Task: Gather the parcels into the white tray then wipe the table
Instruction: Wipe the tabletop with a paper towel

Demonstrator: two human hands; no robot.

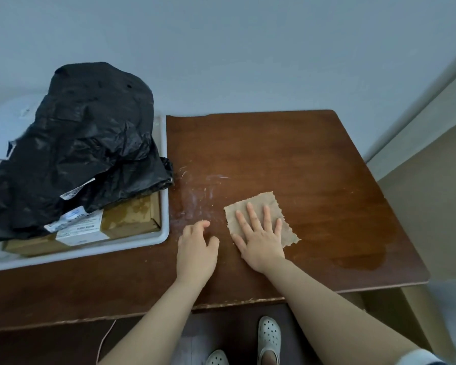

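Right hand (258, 239) flat, pressing cloth (261, 209); left hand (196, 250) resting on table (300, 159).

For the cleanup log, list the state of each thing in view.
table: white smears and a wet patch on it.
white tray: loaded with parcels.
black bag parcels: piled in the tray.
cardboard box: flat in the tray, under the bags.
cloth: spread flat on the table.
right hand: open, pressing the cloth.
left hand: loosely curled, holding nothing.
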